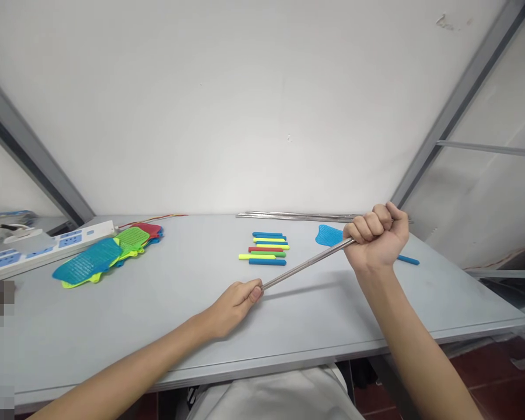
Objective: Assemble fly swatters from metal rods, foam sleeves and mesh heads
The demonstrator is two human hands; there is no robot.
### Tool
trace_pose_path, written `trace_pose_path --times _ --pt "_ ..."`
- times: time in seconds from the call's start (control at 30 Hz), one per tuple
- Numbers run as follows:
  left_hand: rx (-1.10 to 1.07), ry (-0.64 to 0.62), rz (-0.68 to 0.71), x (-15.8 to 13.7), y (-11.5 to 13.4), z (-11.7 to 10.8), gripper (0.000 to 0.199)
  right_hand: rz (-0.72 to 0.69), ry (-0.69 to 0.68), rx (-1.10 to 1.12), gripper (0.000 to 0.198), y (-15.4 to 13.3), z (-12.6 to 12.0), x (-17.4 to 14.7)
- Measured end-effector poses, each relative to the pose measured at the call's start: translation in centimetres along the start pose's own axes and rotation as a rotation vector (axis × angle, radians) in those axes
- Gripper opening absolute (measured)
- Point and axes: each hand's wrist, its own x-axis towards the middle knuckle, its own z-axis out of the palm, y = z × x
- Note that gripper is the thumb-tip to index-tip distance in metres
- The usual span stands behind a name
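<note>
A thin metal rod (306, 264) slants up to the right between my two hands, above the grey table. My left hand (236, 306) is closed around its lower end. The upper end disappears into the fist of my right hand (376, 239). What lies inside each fist is hidden. Behind the rod is a row of coloured plastic handles (268, 262), blue, yellow, red and green. A blue fly swatter head (329, 235) lies partly behind my right hand, and a blue handle (409, 259) shows on that hand's other side.
Overlapping fly swatter heads (87, 262) in blue, green, yellow and red lie on the left of the table (157, 326). Beside them is a white power strip (48, 251). Several thin metal rods (289, 216) lie along the back wall (262, 116).
</note>
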Motion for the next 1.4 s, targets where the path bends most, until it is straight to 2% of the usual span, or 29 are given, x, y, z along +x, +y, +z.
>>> trace_pose_path --times 0.33,0.6,0.77,0.87,1.03,1.27,1.4 --pt "0.015 0.017 -0.025 0.1 -0.2 -0.1 0.037 0.027 0.005 0.020 0.036 0.2 0.2 -0.1" --pt "0.158 0.097 -0.078 0.8 -0.3 -1.7 0.033 0.003 0.193 0.035 0.029 1.4 -0.8 0.3" --pt "0.266 0.117 -0.079 0.9 -0.2 -1.8 0.027 0.216 0.387 0.120 0.029 3.3 -2.4 0.4" --pt "0.346 0.173 -0.060 1.0 -0.4 -1.8 0.025 0.258 0.490 0.151 0.028 4.3 -3.2 0.5" --pt "0.423 0.252 -0.074 1.1 -0.5 -1.8 0.024 0.295 0.566 0.221 0.027 5.6 -3.5 0.1" --pt "0.460 0.245 -0.232 0.8 -0.6 -0.6 0.032 0.318 0.598 0.240 0.028 7.8 -3.3 -0.9" --pt "0.512 0.252 -0.245 0.6 -0.6 -0.6 0.033 0.231 0.554 0.179 0.029 8.2 -2.7 -1.6"
